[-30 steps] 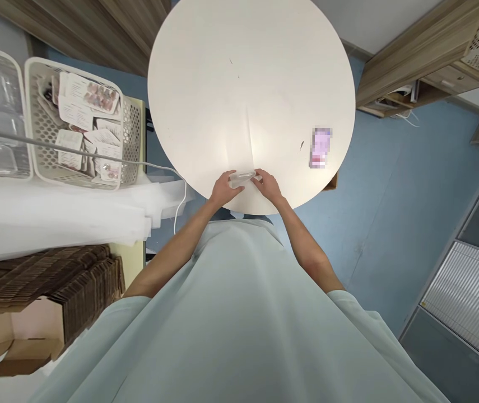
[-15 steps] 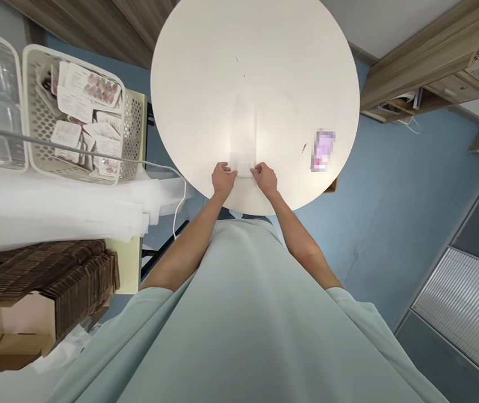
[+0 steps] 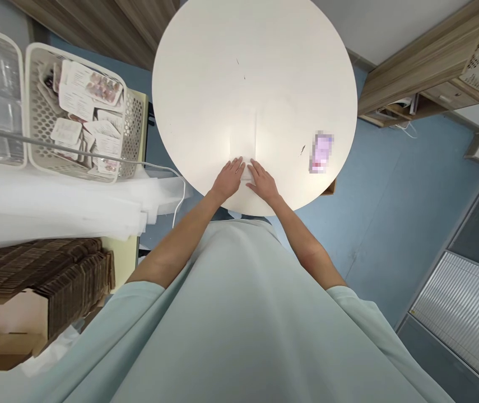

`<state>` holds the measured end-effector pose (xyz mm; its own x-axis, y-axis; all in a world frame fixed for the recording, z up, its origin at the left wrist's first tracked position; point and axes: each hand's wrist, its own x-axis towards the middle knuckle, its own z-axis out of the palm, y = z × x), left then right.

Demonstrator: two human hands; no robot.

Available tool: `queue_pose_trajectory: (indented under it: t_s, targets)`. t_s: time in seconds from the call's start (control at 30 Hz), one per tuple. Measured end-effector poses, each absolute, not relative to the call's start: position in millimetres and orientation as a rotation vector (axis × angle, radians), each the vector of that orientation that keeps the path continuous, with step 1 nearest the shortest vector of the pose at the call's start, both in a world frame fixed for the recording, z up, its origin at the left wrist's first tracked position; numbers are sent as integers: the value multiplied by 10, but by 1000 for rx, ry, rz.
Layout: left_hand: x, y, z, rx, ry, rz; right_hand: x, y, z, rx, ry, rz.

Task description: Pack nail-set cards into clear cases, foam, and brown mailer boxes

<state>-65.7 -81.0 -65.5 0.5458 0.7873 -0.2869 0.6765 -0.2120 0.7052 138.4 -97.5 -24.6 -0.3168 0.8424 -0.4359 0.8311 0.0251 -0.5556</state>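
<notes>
A thin, whitish, see-through strip (image 3: 243, 137) lies lengthwise on the round white table (image 3: 205, 84). It looks like foam or plastic sheet, and its outline is faint against the tabletop. My left hand (image 3: 229, 178) rests flat on the strip's near end, fingers stretched out. Beside it, my right hand (image 3: 263, 180) also lies flat with fingers spread, pressing on the same end. A small gap separates the two hands, and part of the strip's near edge is covered by them.
A phone-like pixelated purple object (image 3: 321, 152) lies on the table's right side. At left stand a perforated basket (image 3: 124, 126) of carded packs, a stack of white sheets (image 3: 54, 204) and folded brown cartons (image 3: 75, 280). A white cable (image 3: 184, 190) hangs near the table's left edge.
Both hands have gone from pinching the strip's near corners to lying flat on it. They have moved inward, closer together, and the near end now lies under them.
</notes>
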Motion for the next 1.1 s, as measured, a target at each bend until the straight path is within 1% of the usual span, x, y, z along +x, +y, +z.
queue_pose_trajectory:
  t_s: [0.23,0.4,0.57,0.7,0.97,1.03,1.1]
  targets:
    - [-863,-1395,-487,1996,1088,89,1427,-1554,-230,-1766,-2285,1271]
    - [-856,-1580,-446,1822,1254,97,1468,-1754,-162,-1738,-2282,1286]
    - [-742,-1399,-345,1533,1583,175,1426,-1575,-175,-1889,-2140,1231]
    - [-659,-1170,-239,1397,1744,76,1335,-1361,-226,-2091,-1959,1175]
    - [-456,-848,-225,1366,1847,-60,1270,-1127,-315,-2282,-1632,1219]
    - [-431,-819,-247,1423,1858,-29,1258,-1106,-333,-2315,-1630,1151]
    - [-415,-807,-284,1573,1806,31,1236,-1088,-352,-2261,-1739,1025]
